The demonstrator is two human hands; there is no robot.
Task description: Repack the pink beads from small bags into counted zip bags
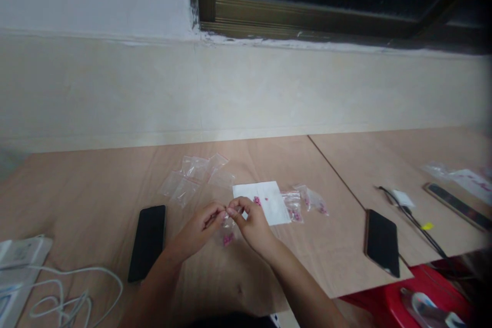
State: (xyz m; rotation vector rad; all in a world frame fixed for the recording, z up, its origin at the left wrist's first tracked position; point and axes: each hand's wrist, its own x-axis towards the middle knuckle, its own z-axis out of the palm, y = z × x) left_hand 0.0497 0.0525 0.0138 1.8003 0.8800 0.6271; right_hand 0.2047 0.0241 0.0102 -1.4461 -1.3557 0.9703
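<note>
Both my hands meet over the table, pinching the top edge of a small clear zip bag (pixel 228 226) with pink pieces at its bottom. My left hand (pixel 205 223) grips the bag's left side with thumb and forefinger. On the other side, my right hand (pixel 249 218) holds it between thumb and fingers. Just beyond my right hand lies a white paper sheet (pixel 279 205) with some small pink pieces (pixel 257 200) on it. Right of the sheet are bags with pink pieces inside (pixel 295 212), one lying farther right (pixel 313 200). My fingers partly cover the bag's mouth.
Several flat clear bags (pixel 184 184) lie behind my left hand. A black phone (pixel 148 243) is at left, near a white cable (pixel 80 300). Another phone (pixel 382 241) and a dark cable (pixel 418 228) lie at right. A red stool (pixel 395 302) stands below the table edge.
</note>
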